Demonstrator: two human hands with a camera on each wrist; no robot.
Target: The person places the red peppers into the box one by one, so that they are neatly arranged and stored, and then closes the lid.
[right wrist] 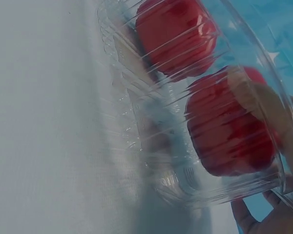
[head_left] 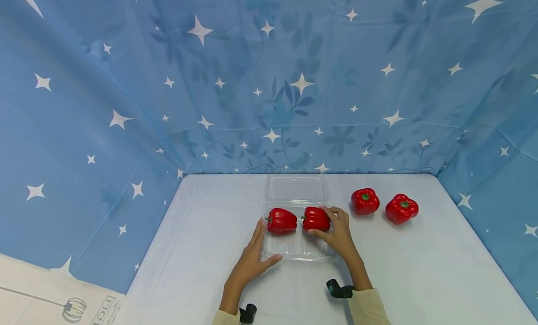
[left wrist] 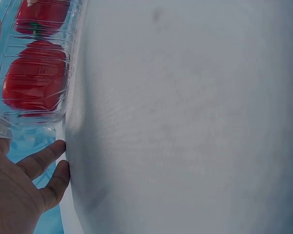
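A clear plastic clamshell container [head_left: 286,248] lies on the table with its lid [head_left: 296,188] folded back away from me. Two red bell peppers lie on their sides in it: a left pepper [head_left: 282,221] and a right pepper [head_left: 315,218], stems pointing left. My right hand [head_left: 339,235] holds the right pepper between its thumb and fingers. Seen through the container wall in the right wrist view, that pepper [right wrist: 229,126] sits beside the other. Along the container's left side, my left hand [head_left: 251,263] rests with straight fingers, its thumb spread over the front left corner.
Two more red bell peppers, a nearer one [head_left: 365,201] and a farther right one [head_left: 401,208], stand stem up on the white table [head_left: 201,250] to the right. Blue star-patterned cloth [head_left: 252,105] hangs behind and at both sides.
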